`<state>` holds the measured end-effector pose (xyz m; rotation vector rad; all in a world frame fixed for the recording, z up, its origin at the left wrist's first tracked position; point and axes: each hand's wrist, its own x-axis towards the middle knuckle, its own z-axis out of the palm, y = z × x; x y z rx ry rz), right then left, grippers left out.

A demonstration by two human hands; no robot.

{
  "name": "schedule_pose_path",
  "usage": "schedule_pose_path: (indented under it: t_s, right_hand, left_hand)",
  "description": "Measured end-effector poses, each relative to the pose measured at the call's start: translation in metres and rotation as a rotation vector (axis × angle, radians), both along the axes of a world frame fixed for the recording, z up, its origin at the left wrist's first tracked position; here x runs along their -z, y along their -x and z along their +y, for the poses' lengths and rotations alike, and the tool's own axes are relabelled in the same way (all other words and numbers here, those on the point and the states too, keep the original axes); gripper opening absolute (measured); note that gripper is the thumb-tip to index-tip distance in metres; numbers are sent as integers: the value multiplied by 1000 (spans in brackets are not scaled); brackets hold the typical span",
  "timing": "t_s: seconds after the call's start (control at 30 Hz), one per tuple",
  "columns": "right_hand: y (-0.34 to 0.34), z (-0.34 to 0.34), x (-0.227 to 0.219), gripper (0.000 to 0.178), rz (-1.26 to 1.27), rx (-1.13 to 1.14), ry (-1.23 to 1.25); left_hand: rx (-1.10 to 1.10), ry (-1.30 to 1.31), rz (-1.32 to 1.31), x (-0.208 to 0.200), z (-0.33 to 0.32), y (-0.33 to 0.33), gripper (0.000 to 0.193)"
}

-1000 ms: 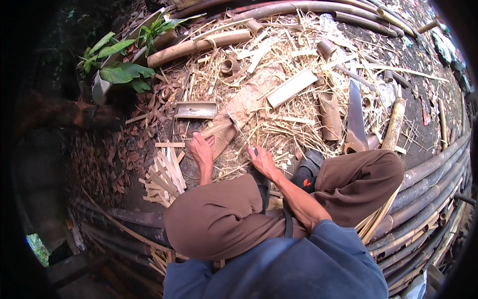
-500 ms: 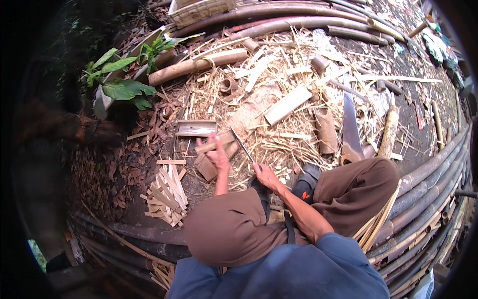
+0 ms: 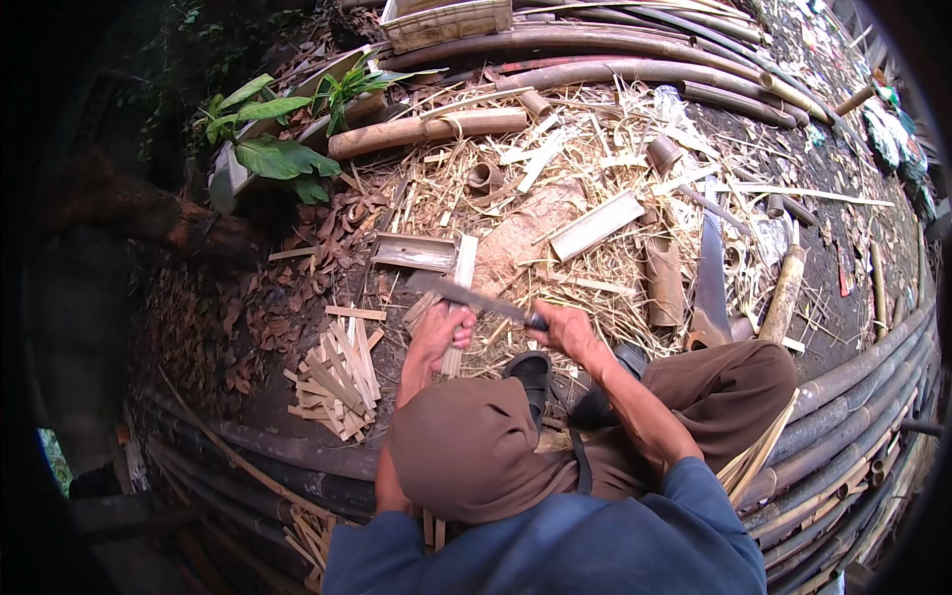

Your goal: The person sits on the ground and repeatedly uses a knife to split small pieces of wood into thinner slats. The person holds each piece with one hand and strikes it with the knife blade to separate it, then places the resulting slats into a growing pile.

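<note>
My left hand (image 3: 443,333) is closed round a pale bamboo strip (image 3: 465,260), which stands on end between its fingers. In my right hand (image 3: 564,331) is the dark handle of a knife (image 3: 483,300). Its blade points left and lies across the strip just above my left fingers; whether it touches or cuts in, I cannot tell. A split bamboo half (image 3: 414,252) rests hollow side up just beyond my left hand. Left of that hand, cut bamboo strips (image 3: 339,381) are heaped on the soil.
A handsaw (image 3: 711,268) and a bamboo tube (image 3: 664,283) lie at right among shavings. Another split half (image 3: 597,226) is farther ahead. Long bamboo poles (image 3: 843,402) line the right side. A crate (image 3: 446,24) stands at the back, near a leafy plant (image 3: 273,154).
My left hand has turned the strip from slanting to upright. The knife has swung left and flatter, so its blade now crosses the strip. The whole view has shifted slightly.
</note>
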<state>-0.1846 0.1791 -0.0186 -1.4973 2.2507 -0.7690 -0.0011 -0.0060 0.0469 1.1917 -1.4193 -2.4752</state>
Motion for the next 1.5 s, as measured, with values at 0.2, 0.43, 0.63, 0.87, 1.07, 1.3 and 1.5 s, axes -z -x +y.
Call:
schedule_pose_path:
  t_s: [0.2, 0.43, 0.63, 0.87, 1.07, 1.3, 1.5]
  right_hand:
    - [61, -14, 10, 30, -117, 392, 212]
    - [-17, -38, -76, 61, -690, 173, 327]
    - [-36, -49, -81, 35, -960, 84, 291]
    - [-36, -30, -82, 28, -727, 74, 338]
    - [-11, 11, -92, 28, -1153, 324, 245]
    - [51, 66, -116, 60, -372, 464, 194]
    - [-4, 43, -54, 61, -731, 30, 11]
  left_hand:
    - [93, 399, 34, -31, 35, -17, 33]
    - [-216, 384, 147, -36, 44, 32, 46]
    - [-272, 479, 228, -32, 50, 31, 48]
    - [-282, 391, 162, -10, 63, 28, 43]
    - [-616, 218, 43, 12, 28, 1, 41]
    - [-682, 497, 238, 63, -20, -9, 34]
    - [-655, 641, 216, 67, -30, 20, 31]
